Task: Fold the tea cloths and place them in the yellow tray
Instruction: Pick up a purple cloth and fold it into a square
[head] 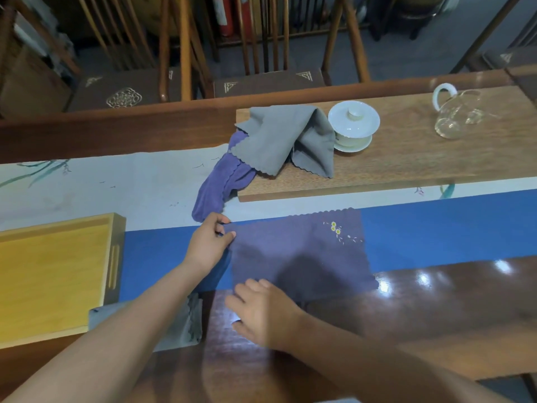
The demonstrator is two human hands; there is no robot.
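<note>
Yellow tray (pixel 55 274) cut off left

Purple flower-embroidered cloth (pixel 302 251), yellow tray (pixel 52 271)

Bare blue runner strip (pixel 162 257) separates the yellow wooden tray (pixel 55 274) from the spread purple embroidered cloth (pixel 299 251); tray interior unobstructed.

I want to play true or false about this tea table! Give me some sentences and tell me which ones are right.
1. The yellow tray has cloths in it. False: it holds none.
2. The left hand pinches the flat purple cloth. True.
3. The gray cloth is folded neatly. False: it lies crumpled.
4. The lidded white cup sits on the wooden board. True.
5. The right hand holds the glass pitcher. False: it rests on the purple cloth.
</note>
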